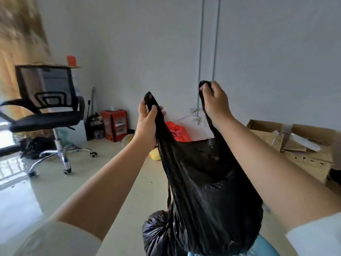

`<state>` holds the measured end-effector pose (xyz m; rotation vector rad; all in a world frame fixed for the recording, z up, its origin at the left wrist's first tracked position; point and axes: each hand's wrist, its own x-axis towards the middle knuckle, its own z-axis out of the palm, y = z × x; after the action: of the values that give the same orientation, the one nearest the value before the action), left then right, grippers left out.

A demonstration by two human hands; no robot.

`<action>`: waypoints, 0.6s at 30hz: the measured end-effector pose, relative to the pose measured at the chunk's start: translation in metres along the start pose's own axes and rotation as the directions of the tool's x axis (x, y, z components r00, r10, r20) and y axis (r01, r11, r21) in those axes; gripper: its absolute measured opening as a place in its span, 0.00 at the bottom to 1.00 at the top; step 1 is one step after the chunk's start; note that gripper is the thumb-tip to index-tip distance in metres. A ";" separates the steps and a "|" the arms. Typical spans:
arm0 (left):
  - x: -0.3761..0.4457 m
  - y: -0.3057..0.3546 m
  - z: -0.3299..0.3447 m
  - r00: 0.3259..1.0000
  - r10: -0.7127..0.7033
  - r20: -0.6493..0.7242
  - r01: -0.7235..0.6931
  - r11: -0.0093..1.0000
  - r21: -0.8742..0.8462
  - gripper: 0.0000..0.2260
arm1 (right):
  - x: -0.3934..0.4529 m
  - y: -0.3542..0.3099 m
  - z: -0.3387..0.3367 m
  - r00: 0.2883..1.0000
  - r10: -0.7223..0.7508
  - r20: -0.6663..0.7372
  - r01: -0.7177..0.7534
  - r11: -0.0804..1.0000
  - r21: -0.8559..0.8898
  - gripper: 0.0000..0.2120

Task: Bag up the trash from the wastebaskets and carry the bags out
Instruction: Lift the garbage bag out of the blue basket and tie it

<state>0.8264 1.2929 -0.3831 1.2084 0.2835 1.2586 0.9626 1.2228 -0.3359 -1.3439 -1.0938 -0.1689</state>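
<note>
Black thin plastic is what we hold: the trash bag hangs in front of us, lifted by its two handle loops. Our left hand has its fingers and thumb curled round the left loop, and our right hand pinches the right loop a little higher. The two hands are apart, so the mouth of the bag stays stretched between them. We judge this grip is for pulling the loops up and out, so that the contents sink down and the handles can be tied together.

Below the bag we see a blue rim, probably the wastebasket, but only a small part shows. A second black bag, with its neck already bunched, sits just beside it at the bottom of the view.

The floor is pale and shiny. A black office chair stands at the left, well apart from us. Against the grey wall there is a red box, a red bag and something yellow on the floor. Open cardboard boxes stand at the right.
</note>
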 end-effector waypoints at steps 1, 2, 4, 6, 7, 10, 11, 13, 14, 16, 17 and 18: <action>0.001 0.009 -0.006 1.000 0.016 0.016 -0.017 0.998 0.064 0.14 | 0.002 -0.008 0.012 1.000 0.024 -0.009 -0.024 0.999 0.048 0.13; 0.000 0.015 -0.012 0.999 0.025 0.027 -0.028 0.989 0.143 0.13 | 0.000 -0.013 0.023 0.998 0.050 -0.026 -0.048 0.996 0.071 0.15; -0.004 0.016 -0.032 0.998 0.013 0.056 -0.027 0.965 0.262 0.14 | -0.011 -0.013 0.046 0.993 0.102 -0.068 -0.097 0.993 0.071 0.14; -0.010 0.006 -0.058 0.996 -0.051 0.068 0.027 0.949 0.313 0.11 | -0.026 0.003 0.069 0.983 0.157 -0.098 -0.153 0.987 0.046 0.11; -0.014 0.000 -0.074 0.994 -0.095 0.048 0.073 0.939 0.336 0.08 | -0.036 0.015 0.080 0.974 0.200 -0.101 -0.197 0.980 0.039 0.10; -0.029 -0.025 -0.126 0.977 -0.208 -0.046 0.208 0.886 0.414 0.03 | -0.075 0.055 0.116 0.936 0.351 -0.034 -0.349 0.936 0.053 0.14; -0.034 -0.036 -0.146 0.967 -0.248 -0.059 0.249 0.863 0.440 0.04 | -0.092 0.068 0.128 0.917 0.398 -0.014 -0.397 0.917 0.046 0.15; -0.046 -0.058 -0.186 0.939 -0.339 -0.058 0.319 0.797 0.513 0.06 | -0.126 0.092 0.153 0.882 0.472 0.009 -0.472 0.881 0.025 0.16; -0.053 -0.069 -0.207 0.924 -0.377 -0.062 0.346 0.755 0.557 0.06 | -0.143 0.101 0.166 0.869 0.494 0.029 -0.495 0.869 0.013 0.16; -0.066 -0.089 -0.246 0.897 -0.430 -0.102 0.396 0.680 0.617 0.06 | -0.177 0.115 0.189 0.838 0.540 0.075 -0.540 0.841 -0.021 0.16; -0.072 -0.098 -0.263 0.885 -0.442 -0.144 0.429 0.658 0.619 0.07 | -0.193 0.120 0.200 0.816 0.570 0.099 -0.570 0.821 -0.028 0.16; -0.077 -0.107 -0.280 0.872 -0.452 -0.185 0.464 0.647 0.606 0.09 | -0.207 0.124 0.210 0.792 0.600 0.114 -0.600 0.799 -0.033 0.16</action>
<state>0.6523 1.3956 -0.6171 1.5638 1.0395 0.7199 0.8245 1.3364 -0.6010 -1.6506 -0.7082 0.3935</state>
